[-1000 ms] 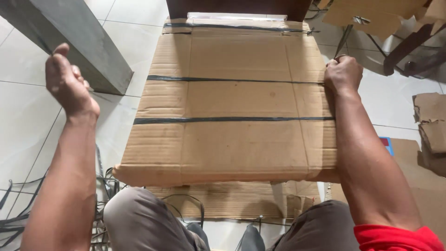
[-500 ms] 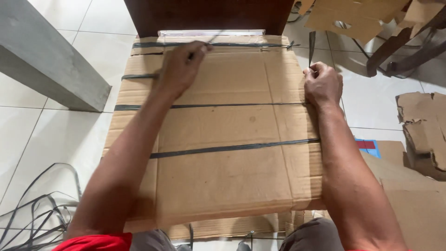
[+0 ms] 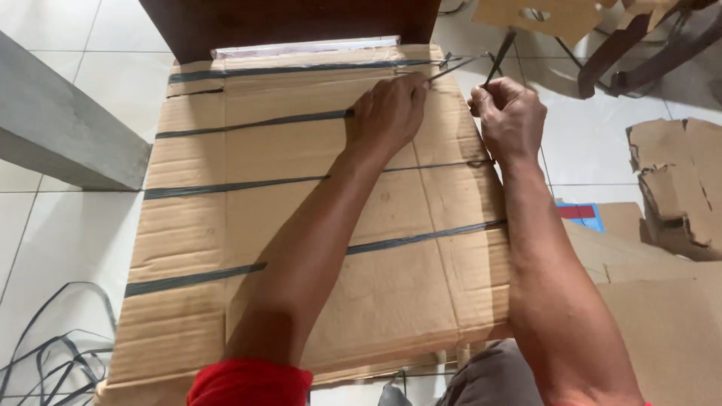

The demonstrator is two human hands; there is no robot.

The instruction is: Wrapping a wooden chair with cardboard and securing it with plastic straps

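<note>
A flat cardboard bundle (image 3: 226, 225) lies in front of me, bound by several black plastic straps (image 3: 226, 186) running across it. My left hand (image 3: 389, 113) reaches across the bundle to its far right corner and pinches the end of a strap (image 3: 450, 69). My right hand (image 3: 511, 116) is closed on another strap end (image 3: 498, 64) that sticks up at the bundle's right edge. The two hands are close together, a few centimetres apart.
A dark wooden piece (image 3: 286, 22) stands behind the bundle, a grey concrete post (image 3: 60, 128) at the left. Loose black straps (image 3: 53, 353) lie on the white tiled floor at lower left. Torn cardboard pieces (image 3: 673, 188) lie at the right, chair legs (image 3: 639, 45) at top right.
My left hand swung from the far left across the bundle to its right corner and took a strap end. My right hand rose slightly with its strap. The view shifted left.
</note>
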